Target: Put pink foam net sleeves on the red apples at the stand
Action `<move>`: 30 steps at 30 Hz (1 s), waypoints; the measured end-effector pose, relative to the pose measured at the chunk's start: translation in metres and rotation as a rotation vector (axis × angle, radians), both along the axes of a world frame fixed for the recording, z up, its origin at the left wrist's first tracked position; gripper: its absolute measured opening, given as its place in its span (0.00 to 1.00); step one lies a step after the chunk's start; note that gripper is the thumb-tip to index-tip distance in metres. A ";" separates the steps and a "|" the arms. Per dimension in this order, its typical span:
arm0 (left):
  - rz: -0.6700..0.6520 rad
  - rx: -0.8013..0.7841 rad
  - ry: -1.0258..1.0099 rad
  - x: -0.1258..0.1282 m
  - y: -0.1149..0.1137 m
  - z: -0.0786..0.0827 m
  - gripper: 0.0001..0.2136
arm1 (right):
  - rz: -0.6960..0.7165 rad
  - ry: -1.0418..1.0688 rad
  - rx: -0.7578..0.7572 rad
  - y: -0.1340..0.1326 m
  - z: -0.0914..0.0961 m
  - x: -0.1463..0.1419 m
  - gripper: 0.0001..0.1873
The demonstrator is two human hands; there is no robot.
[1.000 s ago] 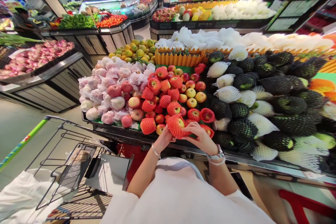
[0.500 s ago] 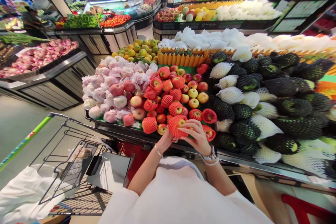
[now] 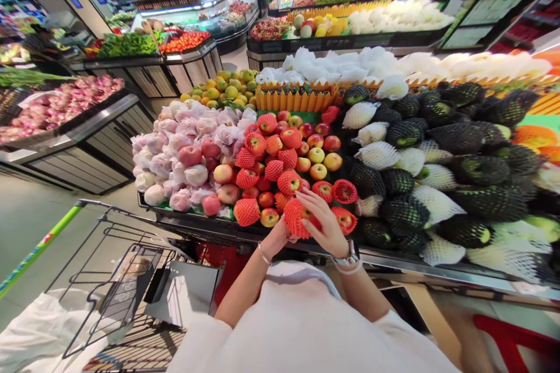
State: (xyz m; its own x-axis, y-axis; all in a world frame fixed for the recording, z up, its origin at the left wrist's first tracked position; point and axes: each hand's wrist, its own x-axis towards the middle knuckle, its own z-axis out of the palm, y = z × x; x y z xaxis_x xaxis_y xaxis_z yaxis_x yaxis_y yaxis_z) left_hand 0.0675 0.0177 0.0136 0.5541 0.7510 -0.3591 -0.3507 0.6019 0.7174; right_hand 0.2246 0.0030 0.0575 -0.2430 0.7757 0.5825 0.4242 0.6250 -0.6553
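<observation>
Both my hands are on one apple [image 3: 296, 219] in a red foam net, held just above the front edge of the apple display. My left hand [image 3: 278, 239] grips it from below and the left, its fingertips partly hidden behind the fruit. From the right, my right hand [image 3: 322, 222] lies over the apple's top and side with bent fingers on the netting. Close around are more apples, some bare like the yellow-red one [image 3: 269, 217] and some netted like the one [image 3: 247, 211] to the left.
Thin-bagged pink fruit [image 3: 192, 128] is heaped left of the apples. Melons in black and white foam nets [image 3: 437, 169] fill the right side. A shopping cart [image 3: 118, 280] with a white bag stands at my left. Farther back, a person [image 3: 41, 49] is beside the vegetable stands.
The netted apple has turned slightly in my hands and sits a little lower. My right hand has shifted, its fingers reaching farther over the top. The view has moved slightly.
</observation>
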 end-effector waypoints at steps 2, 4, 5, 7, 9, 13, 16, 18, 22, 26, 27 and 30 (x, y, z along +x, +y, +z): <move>0.016 0.012 -0.005 -0.002 -0.002 0.001 0.29 | 0.026 -0.021 -0.031 0.000 -0.003 -0.004 0.28; 0.036 0.038 -0.004 -0.004 -0.003 0.000 0.31 | 0.029 -0.005 -0.031 -0.002 -0.007 -0.007 0.28; 0.045 0.053 0.003 -0.004 -0.004 -0.001 0.32 | 0.036 0.006 -0.031 -0.003 -0.008 -0.007 0.27; 0.058 0.079 0.026 -0.005 -0.003 -0.004 0.34 | 0.077 0.052 -0.044 -0.004 -0.009 -0.006 0.26; 0.072 0.088 0.045 -0.005 -0.002 -0.008 0.39 | 0.079 0.154 -0.059 -0.004 -0.006 -0.004 0.25; 0.109 0.106 0.085 -0.007 -0.002 -0.010 0.49 | -0.021 0.335 -0.072 0.000 0.001 -0.001 0.22; 0.102 0.140 0.084 -0.008 -0.003 -0.010 0.48 | 0.055 0.264 -0.146 0.002 0.001 -0.005 0.20; 0.107 0.153 0.051 -0.007 -0.004 -0.010 0.47 | 0.059 0.257 -0.165 0.002 -0.004 -0.009 0.20; 0.162 0.110 -0.022 -0.002 -0.003 -0.011 0.47 | -0.056 0.387 -0.146 0.000 -0.020 -0.024 0.26; 0.268 0.107 -0.032 0.001 -0.002 -0.011 0.42 | -0.086 0.490 -0.192 -0.003 -0.035 -0.044 0.34; 0.309 0.111 -0.025 0.001 -0.002 -0.011 0.40 | -0.085 0.512 -0.218 -0.004 -0.038 -0.049 0.36; 0.369 0.108 -0.005 0.001 -0.002 -0.014 0.39 | -0.094 0.604 -0.293 -0.004 -0.043 -0.060 0.40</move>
State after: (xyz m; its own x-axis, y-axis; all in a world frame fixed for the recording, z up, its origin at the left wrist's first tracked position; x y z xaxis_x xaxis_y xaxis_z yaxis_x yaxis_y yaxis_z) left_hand 0.0688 0.0158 -0.0008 0.2407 0.9337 -0.2650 -0.5339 0.3554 0.7673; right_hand 0.1647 -0.0011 0.0146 0.1349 0.9242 0.3574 -0.0255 0.3638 -0.9311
